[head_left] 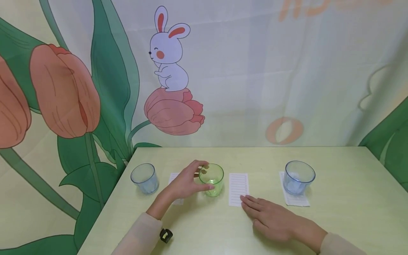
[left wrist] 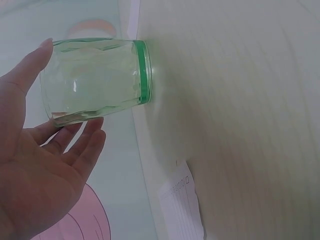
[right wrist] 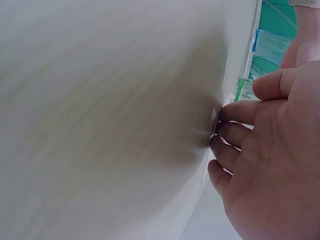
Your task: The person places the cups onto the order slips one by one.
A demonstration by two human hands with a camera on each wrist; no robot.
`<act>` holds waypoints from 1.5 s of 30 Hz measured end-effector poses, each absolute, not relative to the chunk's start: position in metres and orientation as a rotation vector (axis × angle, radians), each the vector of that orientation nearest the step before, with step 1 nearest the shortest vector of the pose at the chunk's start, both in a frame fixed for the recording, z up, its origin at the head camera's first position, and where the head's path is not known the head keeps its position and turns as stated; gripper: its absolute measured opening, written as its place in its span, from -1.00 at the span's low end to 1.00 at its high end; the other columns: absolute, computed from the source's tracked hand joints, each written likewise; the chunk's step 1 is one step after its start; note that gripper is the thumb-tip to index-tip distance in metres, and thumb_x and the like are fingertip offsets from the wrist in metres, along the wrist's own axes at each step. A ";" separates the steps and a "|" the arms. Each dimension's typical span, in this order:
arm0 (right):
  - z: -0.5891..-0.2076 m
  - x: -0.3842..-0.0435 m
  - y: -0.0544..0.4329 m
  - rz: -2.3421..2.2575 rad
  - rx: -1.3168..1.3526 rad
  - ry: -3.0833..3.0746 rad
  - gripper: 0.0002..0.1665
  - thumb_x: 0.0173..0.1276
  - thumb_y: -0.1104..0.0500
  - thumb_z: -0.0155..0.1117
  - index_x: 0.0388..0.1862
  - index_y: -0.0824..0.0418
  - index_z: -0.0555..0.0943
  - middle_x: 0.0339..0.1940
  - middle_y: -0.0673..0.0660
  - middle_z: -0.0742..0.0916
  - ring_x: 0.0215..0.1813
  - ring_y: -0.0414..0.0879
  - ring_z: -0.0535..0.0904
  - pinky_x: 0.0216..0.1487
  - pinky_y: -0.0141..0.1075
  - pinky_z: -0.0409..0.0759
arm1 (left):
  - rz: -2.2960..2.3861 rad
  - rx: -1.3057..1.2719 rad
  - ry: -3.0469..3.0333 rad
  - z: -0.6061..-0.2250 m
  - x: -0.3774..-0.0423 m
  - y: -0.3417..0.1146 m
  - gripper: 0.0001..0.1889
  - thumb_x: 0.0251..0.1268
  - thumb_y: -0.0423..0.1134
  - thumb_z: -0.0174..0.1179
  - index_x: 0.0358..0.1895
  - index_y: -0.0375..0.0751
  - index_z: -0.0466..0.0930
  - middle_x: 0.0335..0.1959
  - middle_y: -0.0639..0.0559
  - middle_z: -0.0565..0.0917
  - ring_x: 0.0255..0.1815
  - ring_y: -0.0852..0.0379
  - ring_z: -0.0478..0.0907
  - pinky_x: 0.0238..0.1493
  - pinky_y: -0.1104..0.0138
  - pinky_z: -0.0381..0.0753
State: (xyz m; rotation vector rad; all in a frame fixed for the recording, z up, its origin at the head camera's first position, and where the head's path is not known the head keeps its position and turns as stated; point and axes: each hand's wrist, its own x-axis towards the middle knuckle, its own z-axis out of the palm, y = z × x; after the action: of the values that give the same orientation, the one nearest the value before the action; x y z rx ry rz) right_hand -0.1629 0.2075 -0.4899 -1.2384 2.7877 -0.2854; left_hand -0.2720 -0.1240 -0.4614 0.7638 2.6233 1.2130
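Observation:
My left hand (head_left: 185, 184) holds a clear green glass (head_left: 215, 179) by its sides, thumb on the near side and fingers around the far side. In the left wrist view the green glass (left wrist: 95, 80) has its base close to the tabletop. My right hand (head_left: 275, 219) lies low over the table, fingers extended, with its fingertips at the near right corner of a lined white paper slip (head_left: 238, 187). The right wrist view shows these fingertips (right wrist: 222, 127) down at the table surface. The slip lies just right of the green glass.
A blue glass (head_left: 145, 180) stands at the table's left. Another blue glass (head_left: 298, 179) sits on a white paper slip (head_left: 298, 201) at the right. A third slip (head_left: 178, 202) lies partly hidden beneath my left hand. Behind the table (head_left: 350, 212) hangs a printed curtain (head_left: 229, 71).

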 end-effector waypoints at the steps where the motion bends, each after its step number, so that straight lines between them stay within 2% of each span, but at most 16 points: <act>1: -0.490 -0.163 0.208 -0.284 -1.240 2.788 -0.38 0.76 0.05 -0.13 0.62 0.34 0.35 0.68 0.24 0.35 0.66 0.19 0.26 0.57 0.06 0.33 | 1.214 0.764 2.621 -0.462 -0.272 -0.124 -0.10 0.22 0.09 0.57 0.53 -0.16 0.35 0.33 -0.01 0.51 0.35 -0.11 0.53 0.44 0.05 0.51; 5: -0.491 -0.163 0.208 -0.279 -1.257 2.798 -0.38 0.75 0.06 -0.12 0.61 0.35 0.36 0.67 0.25 0.36 0.65 0.19 0.27 0.56 0.06 0.34 | 1.207 0.752 2.615 -0.461 -0.274 -0.123 -0.09 0.21 0.08 0.58 0.53 -0.18 0.34 0.37 -0.11 0.50 0.37 -0.11 0.52 0.46 0.05 0.49; 11: -0.489 -0.163 0.209 -0.279 -1.263 2.809 -0.39 0.75 0.07 -0.12 0.61 0.35 0.36 0.67 0.25 0.36 0.65 0.18 0.28 0.56 0.06 0.35 | 1.192 0.729 2.629 -0.459 -0.275 -0.122 -0.09 0.18 0.10 0.60 0.51 -0.19 0.37 0.37 -0.13 0.51 0.38 -0.18 0.54 0.42 0.02 0.53; 16: -0.492 -0.164 0.210 -0.285 -1.280 2.807 -0.39 0.75 0.08 -0.11 0.60 0.36 0.37 0.66 0.25 0.37 0.64 0.19 0.29 0.56 0.03 0.35 | 1.205 0.775 2.623 -0.458 -0.277 -0.119 -0.15 0.16 0.03 0.62 0.45 -0.19 0.41 0.32 -0.16 0.53 0.32 -0.15 0.56 0.39 0.02 0.56; 22: -0.497 -0.165 0.212 -0.292 -1.294 2.819 -0.40 0.75 0.07 -0.08 0.60 0.34 0.38 0.65 0.25 0.39 0.63 0.18 0.31 0.55 0.00 0.37 | 1.211 0.849 2.579 -0.455 -0.280 -0.103 -0.14 0.16 0.04 0.61 0.45 -0.24 0.40 0.31 -0.13 0.53 0.30 -0.12 0.57 0.33 0.05 0.60; 29: -0.490 -0.162 0.209 -0.313 -1.221 2.787 -0.39 0.75 0.07 -0.11 0.62 0.32 0.35 0.69 0.20 0.34 0.67 0.16 0.25 0.56 0.07 0.34 | 1.228 0.868 2.564 -0.454 -0.285 -0.076 -0.11 0.15 0.10 0.60 0.46 -0.18 0.39 0.32 0.03 0.52 0.29 0.03 0.56 0.33 0.13 0.59; 32: -0.490 -0.162 0.209 -0.291 -1.251 2.802 -0.39 0.75 0.07 -0.10 0.62 0.33 0.36 0.68 0.21 0.35 0.66 0.16 0.27 0.55 0.06 0.36 | 1.240 0.876 2.557 -0.456 -0.288 -0.065 -0.12 0.15 0.08 0.61 0.46 -0.20 0.39 0.32 0.00 0.52 0.28 -0.01 0.56 0.34 0.10 0.59; 39: -0.490 -0.163 0.209 -0.268 -1.284 2.809 -0.39 0.75 0.08 -0.09 0.61 0.34 0.37 0.67 0.23 0.36 0.65 0.18 0.28 0.54 0.07 0.37 | 1.229 0.872 2.579 -0.462 -0.288 -0.049 -0.11 0.13 0.11 0.62 0.44 -0.19 0.40 0.29 0.02 0.53 0.25 0.02 0.56 0.26 0.25 0.61; 45: -0.492 -0.164 0.211 -0.258 -1.311 2.824 -0.40 0.74 0.07 -0.07 0.60 0.34 0.39 0.66 0.24 0.39 0.63 0.17 0.31 0.51 0.09 0.41 | 1.192 0.880 2.602 -0.461 -0.288 -0.041 -0.11 0.16 0.14 0.60 0.45 -0.20 0.40 0.30 -0.06 0.54 0.24 0.02 0.55 0.25 0.24 0.62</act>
State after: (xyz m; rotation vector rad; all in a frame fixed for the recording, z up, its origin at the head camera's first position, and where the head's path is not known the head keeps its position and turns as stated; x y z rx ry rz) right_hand -0.1643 0.2109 -0.4919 -1.3108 2.8241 -0.2575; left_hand -0.2881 -0.0406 -0.4606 0.8800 2.6019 1.1924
